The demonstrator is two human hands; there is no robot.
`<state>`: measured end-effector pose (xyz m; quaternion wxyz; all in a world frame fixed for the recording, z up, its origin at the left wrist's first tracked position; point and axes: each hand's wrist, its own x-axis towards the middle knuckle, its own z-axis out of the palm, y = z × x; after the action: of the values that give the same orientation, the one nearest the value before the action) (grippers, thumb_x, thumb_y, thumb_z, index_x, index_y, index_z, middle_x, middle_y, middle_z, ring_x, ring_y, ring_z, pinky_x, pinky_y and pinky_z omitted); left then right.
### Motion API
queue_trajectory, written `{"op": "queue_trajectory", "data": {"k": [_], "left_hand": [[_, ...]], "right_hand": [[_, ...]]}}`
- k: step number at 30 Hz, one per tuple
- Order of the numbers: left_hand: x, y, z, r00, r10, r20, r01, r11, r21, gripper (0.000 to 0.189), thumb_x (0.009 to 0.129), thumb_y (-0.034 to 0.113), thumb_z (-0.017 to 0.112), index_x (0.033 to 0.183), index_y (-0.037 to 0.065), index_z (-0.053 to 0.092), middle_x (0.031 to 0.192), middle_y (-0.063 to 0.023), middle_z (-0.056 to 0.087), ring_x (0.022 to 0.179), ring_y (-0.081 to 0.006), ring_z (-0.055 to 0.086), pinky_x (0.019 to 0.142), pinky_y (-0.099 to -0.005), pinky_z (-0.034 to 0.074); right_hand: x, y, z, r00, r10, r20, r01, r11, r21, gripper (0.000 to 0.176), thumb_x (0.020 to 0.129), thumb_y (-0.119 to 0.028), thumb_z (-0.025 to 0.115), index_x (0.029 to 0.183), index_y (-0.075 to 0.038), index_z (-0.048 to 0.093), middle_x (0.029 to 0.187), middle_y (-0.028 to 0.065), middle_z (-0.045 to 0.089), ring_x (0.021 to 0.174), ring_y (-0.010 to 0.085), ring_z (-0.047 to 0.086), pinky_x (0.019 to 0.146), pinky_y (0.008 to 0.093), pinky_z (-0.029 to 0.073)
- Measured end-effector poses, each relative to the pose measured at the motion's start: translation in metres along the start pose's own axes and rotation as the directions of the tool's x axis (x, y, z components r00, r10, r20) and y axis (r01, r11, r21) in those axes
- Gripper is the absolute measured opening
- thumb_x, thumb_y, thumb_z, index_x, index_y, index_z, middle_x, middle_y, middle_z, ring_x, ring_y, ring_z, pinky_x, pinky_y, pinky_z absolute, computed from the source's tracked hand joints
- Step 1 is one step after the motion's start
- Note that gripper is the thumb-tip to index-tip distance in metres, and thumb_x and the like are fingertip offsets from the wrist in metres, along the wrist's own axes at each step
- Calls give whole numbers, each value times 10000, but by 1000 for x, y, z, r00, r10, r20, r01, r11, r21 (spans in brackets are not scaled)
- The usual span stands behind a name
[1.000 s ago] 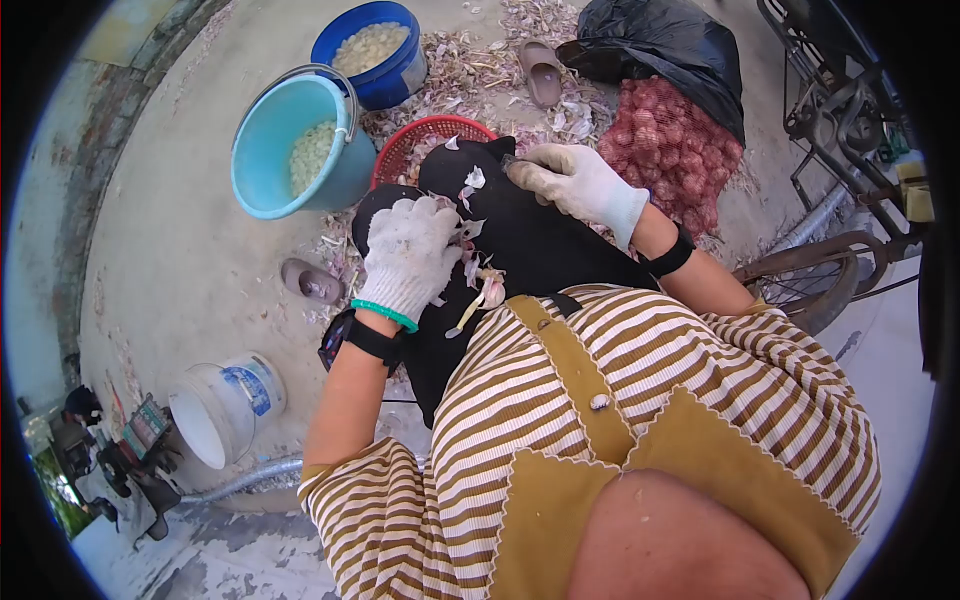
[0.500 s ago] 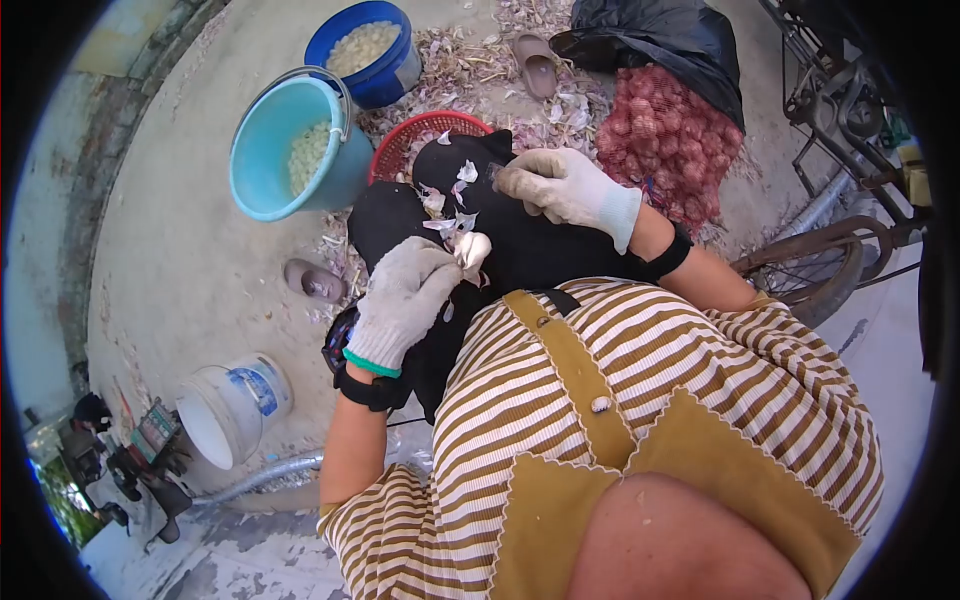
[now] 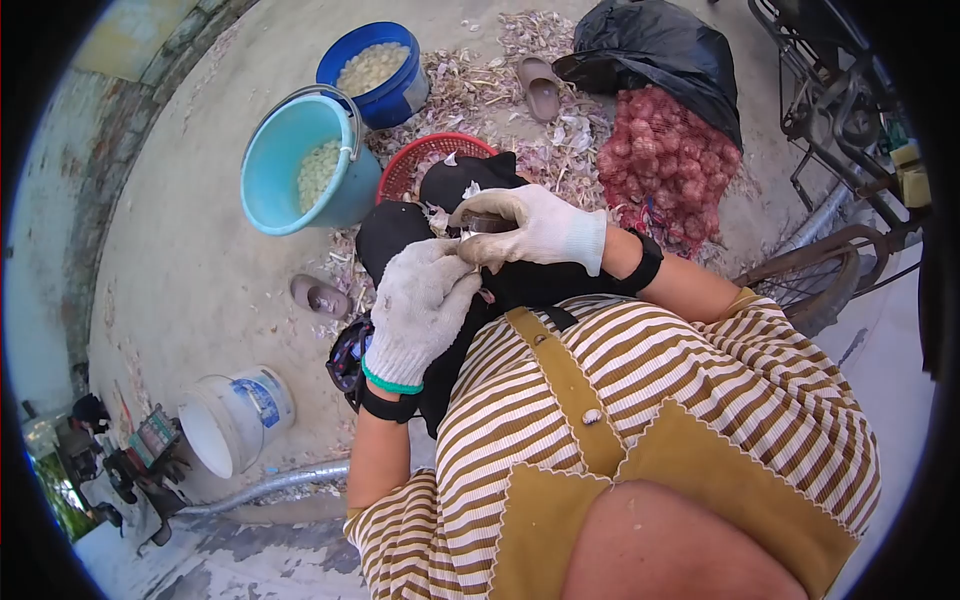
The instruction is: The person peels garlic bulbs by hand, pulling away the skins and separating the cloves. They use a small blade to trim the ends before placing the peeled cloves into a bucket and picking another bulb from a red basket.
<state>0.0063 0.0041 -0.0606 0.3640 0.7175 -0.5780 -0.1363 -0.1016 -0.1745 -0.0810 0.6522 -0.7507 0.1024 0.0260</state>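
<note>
My left hand (image 3: 420, 305), in a white knitted glove with a green cuff, is closed with its fingertips pinching the garlic (image 3: 467, 238), which is mostly hidden now. My right hand (image 3: 530, 228), gloved too, meets it from the other side, thumb and fingers curled. Between them shows a small, dark, shiny piece (image 3: 487, 223) whose kind I cannot make out. Both hands are above my lap, over black trousers (image 3: 392, 232). A few papery garlic skins (image 3: 471, 189) cling to the cloth near my knees.
Beyond my knees are a red basket (image 3: 400, 170), a turquoise bucket (image 3: 262, 190) and a blue bucket (image 3: 412, 95), both holding peeled cloves. Skins (image 3: 560, 135) litter the floor beside a red net sack of garlic (image 3: 665, 150). A white bucket (image 3: 205, 435) lies left; a bicycle (image 3: 840, 265) stands right.
My right hand has come down and left to meet the left hand at the garlic. The left hand has shifted slightly right. The garlic, plainly visible before, is now mostly covered.
</note>
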Motion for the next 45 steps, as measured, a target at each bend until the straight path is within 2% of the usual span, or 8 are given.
{"op": "queue_trajectory", "data": {"k": [7, 9, 16, 18, 23, 35, 42, 45], "left_hand": [[0, 3, 8, 984, -133, -116, 94, 951, -294, 196, 860, 66, 602, 1042, 10, 649, 1005, -139, 647, 944, -239, 640, 807, -323, 502], [-1, 18, 26, 703, -671, -235, 259, 549, -795, 344, 913, 111, 581, 1235, 2, 532, 1055, -123, 626, 929, -175, 638, 763, -278, 516], [8, 35, 41, 718, -662, -215, 305, 577, -758, 341, 968, 170, 531, 1261, 7, 470, 822, -16, 585, 580, -40, 512, 455, -186, 426], [6, 27, 45, 715, -656, -242, 277, 583, -763, 312, 976, 166, 516, 1243, 8, 479, 818, -15, 580, 574, -40, 507, 452, -187, 422], [8, 28, 52, 761, -580, -290, 98, 545, -833, 234, 997, 182, 486, 1175, 30, 478, 822, -28, 591, 536, -39, 486, 427, -192, 399], [14, 40, 31, 763, -637, -114, -68, 96, -993, 220, 1024, 233, 389, 1071, 42, 489, 710, -54, 533, 480, -151, 491, 393, -249, 373], [-26, -26, -29, 247, -838, -487, -225, 439, -870, 361, 1013, 301, 421, 1240, 30, 494, 869, -94, 605, 715, -193, 600, 594, -317, 495], [-67, -78, -36, 190, -692, -696, 707, 589, -393, 378, 1009, 305, 438, 1227, 17, 548, 925, -105, 631, 737, -168, 618, 622, -288, 503]], "right_hand": [[2, -7, 0, 932, 341, -124, -260, 865, 429, 301, 892, -323, 671, 877, -23, 657, 675, -19, 577, 621, 74, 541, 536, 247, 428], [4, -8, 8, 911, 358, -206, -263, 887, 380, 302, 891, -318, 674, 865, -18, 656, 649, -16, 544, 605, 77, 525, 526, 257, 423], [8, -4, 31, 834, -304, -460, 236, 951, -202, 267, 881, -266, 677, 950, -11, 643, 740, 40, 613, 613, 91, 543, 540, 271, 456], [7, -13, 26, 945, 180, -275, -39, 893, 449, 322, 865, -270, 697, 1046, -16, 618, 818, 20, 637, 680, 91, 571, 607, 259, 487], [7, -9, 31, 935, -143, -325, 153, 988, 5, 387, 832, -283, 732, 1074, -14, 595, 864, 26, 635, 786, 72, 572, 719, 242, 487], [11, -16, 19, 996, 13, 84, -79, 485, 871, 372, 962, -475, 503, 826, -137, 575, 571, -36, 433, 430, 46, 323, 413, 224, 243], [3, -21, 9, 982, -64, 178, -121, 508, 853, 689, 890, -647, 485, 941, 35, 565, 552, -40, 363, 398, 55, 296, 394, 219, 229], [7, -20, 14, 969, -73, 237, -157, 556, 816, 674, 903, -633, 465, 953, 28, 585, 537, -41, 380, 380, 45, 300, 378, 210, 222]]}}
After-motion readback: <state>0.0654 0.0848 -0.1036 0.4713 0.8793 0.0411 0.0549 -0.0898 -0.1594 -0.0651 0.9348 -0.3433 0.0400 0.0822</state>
